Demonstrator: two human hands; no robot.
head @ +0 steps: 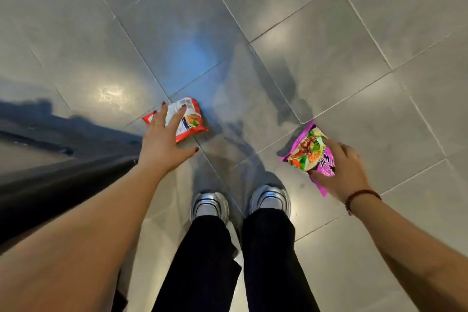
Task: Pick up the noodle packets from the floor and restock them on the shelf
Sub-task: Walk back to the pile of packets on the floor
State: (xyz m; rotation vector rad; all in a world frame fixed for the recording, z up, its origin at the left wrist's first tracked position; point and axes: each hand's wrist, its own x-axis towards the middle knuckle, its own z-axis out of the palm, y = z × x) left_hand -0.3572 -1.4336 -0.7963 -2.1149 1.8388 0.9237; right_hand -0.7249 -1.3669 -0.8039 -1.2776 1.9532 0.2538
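A red noodle packet (pixel 193 119) lies on the grey tiled floor, back side up with a barcode showing. My left hand (pixel 164 142) is spread over its left part, fingers apart, fingertips touching it. A pink noodle packet (pixel 307 149) with a noodle picture is to the right. My right hand (pixel 342 170) grips its lower right edge, thumb beneath and fingers on top, and one corner looks lifted off the floor.
My two feet in silver shoes (pixel 210 204) and black trousers stand between the packets. A dark shelf base (pixel 50 159) runs along the left edge. Glossy floor tiles (pixel 316 58) stretch ahead and to the right.
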